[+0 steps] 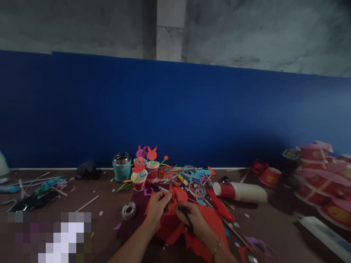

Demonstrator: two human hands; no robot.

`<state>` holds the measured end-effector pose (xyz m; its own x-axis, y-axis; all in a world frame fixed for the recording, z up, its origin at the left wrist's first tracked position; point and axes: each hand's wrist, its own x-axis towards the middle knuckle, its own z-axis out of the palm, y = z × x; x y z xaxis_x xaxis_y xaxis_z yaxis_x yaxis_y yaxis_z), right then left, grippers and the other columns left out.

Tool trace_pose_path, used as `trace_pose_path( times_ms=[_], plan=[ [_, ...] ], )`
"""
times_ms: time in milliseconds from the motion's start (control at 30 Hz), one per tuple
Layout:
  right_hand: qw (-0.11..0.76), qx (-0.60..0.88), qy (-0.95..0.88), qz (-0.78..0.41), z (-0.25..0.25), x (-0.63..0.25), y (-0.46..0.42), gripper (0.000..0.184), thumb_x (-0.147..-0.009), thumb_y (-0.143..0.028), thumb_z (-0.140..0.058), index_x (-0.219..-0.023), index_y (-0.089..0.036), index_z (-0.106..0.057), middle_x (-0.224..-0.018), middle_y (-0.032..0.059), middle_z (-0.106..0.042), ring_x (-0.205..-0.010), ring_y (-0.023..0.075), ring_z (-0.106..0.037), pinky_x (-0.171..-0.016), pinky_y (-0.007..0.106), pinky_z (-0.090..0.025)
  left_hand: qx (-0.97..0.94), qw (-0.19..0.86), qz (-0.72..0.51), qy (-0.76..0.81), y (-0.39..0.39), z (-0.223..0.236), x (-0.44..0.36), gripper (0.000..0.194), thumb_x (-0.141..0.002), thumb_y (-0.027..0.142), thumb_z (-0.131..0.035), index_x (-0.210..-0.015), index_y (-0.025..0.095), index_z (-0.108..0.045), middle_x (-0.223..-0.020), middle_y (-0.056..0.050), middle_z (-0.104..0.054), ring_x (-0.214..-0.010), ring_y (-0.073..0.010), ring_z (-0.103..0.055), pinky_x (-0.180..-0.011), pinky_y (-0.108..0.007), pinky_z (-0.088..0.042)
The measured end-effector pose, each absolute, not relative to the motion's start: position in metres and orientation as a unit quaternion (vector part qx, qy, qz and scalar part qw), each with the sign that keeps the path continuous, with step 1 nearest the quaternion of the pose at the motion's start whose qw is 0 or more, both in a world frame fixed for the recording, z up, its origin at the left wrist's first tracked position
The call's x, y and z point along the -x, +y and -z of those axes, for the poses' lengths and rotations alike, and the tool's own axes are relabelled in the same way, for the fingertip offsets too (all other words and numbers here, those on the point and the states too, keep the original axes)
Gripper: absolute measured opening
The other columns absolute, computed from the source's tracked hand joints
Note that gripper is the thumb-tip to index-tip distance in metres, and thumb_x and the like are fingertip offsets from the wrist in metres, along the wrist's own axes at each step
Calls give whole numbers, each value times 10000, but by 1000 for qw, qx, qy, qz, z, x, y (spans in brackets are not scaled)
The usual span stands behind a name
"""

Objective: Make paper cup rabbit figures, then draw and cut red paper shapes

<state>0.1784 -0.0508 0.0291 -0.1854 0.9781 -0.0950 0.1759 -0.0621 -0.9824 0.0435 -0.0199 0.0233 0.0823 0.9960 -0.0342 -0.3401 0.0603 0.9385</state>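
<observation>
My left hand (157, 209) pinches a piece of red paper (180, 194) between thumb and fingers. A pair of scissors (188, 220) with dark handles is in my right hand (196, 216), its blades pointing up and left beside the paper. How far the blades are apart I cannot make out. Below both hands lies a larger red sheet (213, 218) with cut, jagged edges, partly over a dark purple sheet (132, 227). Just beyond are paper cups (139, 181) bearing red and purple animal-shaped paper cutouts. A roll of tape (128, 210) lies left of my left hand.
A teal insulated jar (122, 168) stands open at the back. Right of the hands lie a stack of paper cups (241, 192) and a red, glossy long object (219, 204). Colourful strips, tape rolls and scraps crowd the middle. Decorated red tubs (318, 186) are piled far right. A blue panel (175, 117) rises behind.
</observation>
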Motion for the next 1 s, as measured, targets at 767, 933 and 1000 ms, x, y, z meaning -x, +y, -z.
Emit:
trace_pose_path(
  times_ms=[767,933,1000],
  plan=[
    [402,476,-575,-529,-33,-178,-52,331,-616,-479,-655,-594,-184,-506,-487,-69,-419,-400,57,-354,-391,186,-284,-402,614,-557,390,-21,-23,-46,356,-569,473,-724,-552,168,-542,-420,56,-496,-356,-47,-366,-360,-171,-227],
    [387,504,-560,-532,-29,-177,-53,294,-632,-454,-636,-608,-193,-503,-469,-77,-417,-353,48,-343,-348,177,-257,-404,613,-555,390,-21,-24,-45,366,-552,480,-731,-552,167,-542,-434,55,-504,-355,-47,-370,-357,-172,-231],
    [386,505,-558,-534,-29,-177,-53,280,-629,-439,-634,-600,-194,-501,-458,-82,-403,-348,45,-332,-345,174,-256,-406,613,-553,393,-21,-24,-45,370,-551,485,-732,-546,167,-544,-415,57,-491,-347,-48,-365,-353,-174,-224]
  ],
)
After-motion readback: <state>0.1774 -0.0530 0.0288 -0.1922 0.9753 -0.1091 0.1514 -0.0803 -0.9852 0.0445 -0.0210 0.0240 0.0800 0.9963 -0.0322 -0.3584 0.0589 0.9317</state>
